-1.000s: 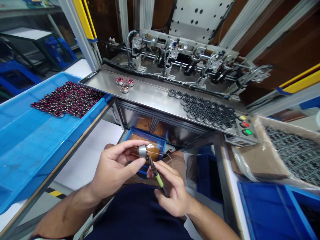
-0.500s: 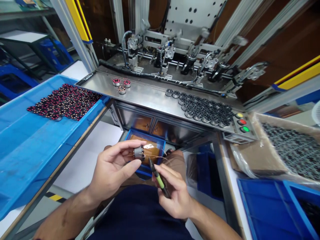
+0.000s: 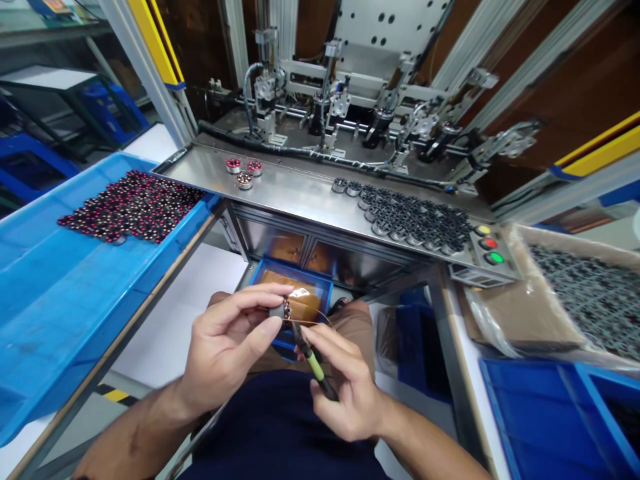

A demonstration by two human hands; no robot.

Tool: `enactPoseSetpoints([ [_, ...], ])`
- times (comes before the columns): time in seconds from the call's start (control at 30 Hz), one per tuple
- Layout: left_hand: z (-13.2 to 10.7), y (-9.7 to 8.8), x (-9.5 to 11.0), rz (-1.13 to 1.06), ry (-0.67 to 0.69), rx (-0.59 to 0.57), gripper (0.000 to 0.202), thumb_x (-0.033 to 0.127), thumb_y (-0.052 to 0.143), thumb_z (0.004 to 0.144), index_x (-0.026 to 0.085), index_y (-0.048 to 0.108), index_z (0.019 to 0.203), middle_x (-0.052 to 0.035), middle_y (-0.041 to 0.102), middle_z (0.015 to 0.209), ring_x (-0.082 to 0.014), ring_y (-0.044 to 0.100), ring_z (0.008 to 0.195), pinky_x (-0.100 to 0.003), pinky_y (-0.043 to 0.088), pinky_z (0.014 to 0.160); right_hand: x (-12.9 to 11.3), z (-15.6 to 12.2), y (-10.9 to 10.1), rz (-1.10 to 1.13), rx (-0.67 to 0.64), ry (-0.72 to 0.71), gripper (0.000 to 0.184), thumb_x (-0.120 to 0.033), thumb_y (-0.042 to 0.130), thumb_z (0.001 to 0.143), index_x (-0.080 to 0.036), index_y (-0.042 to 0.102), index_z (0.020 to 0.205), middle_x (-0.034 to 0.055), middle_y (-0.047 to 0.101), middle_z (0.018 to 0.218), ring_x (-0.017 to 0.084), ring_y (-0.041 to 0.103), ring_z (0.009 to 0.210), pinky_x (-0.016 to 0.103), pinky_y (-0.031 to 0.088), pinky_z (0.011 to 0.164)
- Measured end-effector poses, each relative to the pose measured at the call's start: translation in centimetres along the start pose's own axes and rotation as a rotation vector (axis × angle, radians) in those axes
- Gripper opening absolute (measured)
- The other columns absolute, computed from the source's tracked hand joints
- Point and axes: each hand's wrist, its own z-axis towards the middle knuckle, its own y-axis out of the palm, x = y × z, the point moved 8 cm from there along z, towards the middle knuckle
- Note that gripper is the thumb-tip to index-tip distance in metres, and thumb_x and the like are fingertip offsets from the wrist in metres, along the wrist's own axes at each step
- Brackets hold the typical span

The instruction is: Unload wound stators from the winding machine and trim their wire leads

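Observation:
Between the thumb and fingers of my left hand (image 3: pixel 227 337) is a small round motor stator (image 3: pixel 278 311), its dark slotted face with copper windings turned to the right. Thin copper wire ends (image 3: pixel 313 323) stick out from it to the right. My right hand (image 3: pixel 345 380) is closed around wire cutters (image 3: pixel 314 363) with green and black handles. Their dark tip is right beside the stator's lower right edge, close to the wire; whether the jaws grip the wire is too small to tell.
A metal ledge (image 3: pixel 300 190) bears three red-and-copper stators (image 3: pixel 243 175) and many dark stator cores (image 3: pixel 415 217). Behind it stands a winding machine (image 3: pixel 330 100). The blue tray (image 3: pixel 65 287) at left holds wound stators. A button box (image 3: pixel 487 257) and lined carton (image 3: pixel 530 320) stand at right.
The cutters have moved up and left to the stator's edge. My left hand has turned the stator slightly, so more of its copper-wound face shows.

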Motion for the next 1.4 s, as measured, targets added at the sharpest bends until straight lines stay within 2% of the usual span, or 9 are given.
enactPoseSetpoints([
  [0.23, -0.2, 0.2, 0.2, 0.038, 0.059, -0.048, 0.03, 0.003, 0.062, 0.085, 0.022, 0.068, 0.107, -0.0022, 0.071, 0.12, -0.0143, 0.064, 0.115, -0.023, 0.052, 0.1, 0.4, -0.5, -0.2, -0.097, 0.008, 0.038, 0.082, -0.001, 0.051, 0.064, -0.022, 0.043, 0.143, 0.0043, 0.055, 0.084, 0.017, 0.052, 0.07, 0.03, 0.047, 0.06],
  [0.33, -0.3, 0.1, 0.4, 0.072, 0.091, -0.048, 0.032, 0.002, 0.062, 0.084, 0.022, 0.068, 0.108, -0.0022, 0.071, 0.119, -0.0147, 0.064, 0.115, -0.023, 0.052, 0.1, 0.7, -0.6, -0.2, -0.087, 0.028, 0.077, 0.083, -0.001, 0.051, 0.064, -0.022, 0.041, 0.144, 0.006, 0.055, 0.09, 0.019, 0.055, 0.077, 0.033, 0.051, 0.068],
  [0.47, -0.5, 0.0, 0.5, 0.122, 0.113, -0.048, 0.033, 0.002, 0.063, 0.083, 0.023, 0.068, 0.108, -0.0025, 0.071, 0.119, -0.0158, 0.064, 0.115, -0.024, 0.055, 0.097, 0.4, -0.4, -0.1, -0.091, 0.044, 0.044, 0.087, -0.002, 0.052, 0.061, -0.02, 0.038, 0.145, 0.0095, 0.055, 0.103, 0.022, 0.057, 0.093, 0.04, 0.053, 0.085],
  [0.57, -0.7, 0.1, 0.5, 0.152, 0.12, -0.06, 0.034, 0.002, 0.064, 0.083, 0.023, 0.068, 0.108, -0.003, 0.071, 0.119, -0.0166, 0.064, 0.115, -0.025, 0.056, 0.095, 0.2, -0.2, -0.2, -0.1, 0.052, 0.031, 0.087, -0.003, 0.052, 0.06, -0.02, 0.039, 0.145, 0.0095, 0.055, 0.104, 0.022, 0.056, 0.094, 0.04, 0.052, 0.087],
  [0.83, -0.9, 0.0, 0.7, 0.196, 0.143, -0.083, 0.035, 0.0, 0.064, 0.082, 0.023, 0.068, 0.108, -0.0043, 0.071, 0.118, -0.0177, 0.065, 0.113, -0.028, 0.056, 0.096, 0.3, -0.3, -0.1, -0.107, 0.045, 0.069, 0.083, -0.001, 0.052, 0.064, -0.022, 0.043, 0.143, 0.0043, 0.056, 0.084, 0.018, 0.055, 0.072, 0.03, 0.051, 0.063],
  [0.97, -0.9, -0.5, 1.0, 0.271, 0.272, -0.073, 0.04, -0.002, 0.067, 0.076, 0.021, 0.067, 0.109, -0.0091, 0.064, 0.128, -0.023, 0.064, 0.114, -0.036, 0.056, 0.097, 1.3, -0.7, -1.2, -0.128, 0.123, 0.172, 0.078, 0.0, 0.052, 0.067, -0.025, 0.046, 0.141, 0.0058, 0.061, 0.093, 0.018, 0.059, 0.078, 0.032, 0.053, 0.07],
  [1.13, -0.7, -1.6, 0.9, 0.323, 0.4, -0.024, 0.074, -0.004, 0.075, 0.066, 0.02, 0.053, 0.133, -0.0142, 0.055, 0.133, -0.0261, 0.067, 0.107, -0.039, 0.063, 0.085, 2.2, -1.5, -2.2, -0.123, 0.129, 0.296, 0.079, 0.002, 0.052, 0.069, -0.026, 0.045, 0.142, 0.0048, 0.061, 0.094, 0.018, 0.06, 0.081, 0.033, 0.053, 0.076],
  [1.27, -0.7, -1.1, 2.0, 0.549, 0.581, -0.073, 0.061, -0.002, 0.078, 0.065, 0.016, 0.063, 0.121, -0.012, 0.062, 0.126, -0.0244, 0.066, 0.109, -0.038, 0.059, 0.095, 1.3, -2.2, -2.6, -0.112, 0.096, 0.361, 0.078, 0.002, 0.053, 0.068, -0.027, 0.046, 0.14, 0.0039, 0.062, 0.091, 0.017, 0.06, 0.079, 0.032, 0.053, 0.074],
  [1.4, -0.8, -0.5, 2.6, 0.702, 0.64, -0.114, 0.047, 0.003, 0.078, 0.069, 0.017, 0.066, 0.112, -0.0094, 0.066, 0.122, -0.0202, 0.068, 0.105, -0.031, 0.06, 0.091, -0.8, -2.3, -2.4, 0.04, 0.034, 0.378, 0.079, 0.004, 0.05, 0.067, -0.027, 0.047, 0.14, 0.0044, 0.065, 0.094, 0.016, 0.064, 0.081, 0.032, 0.055, 0.076],
])
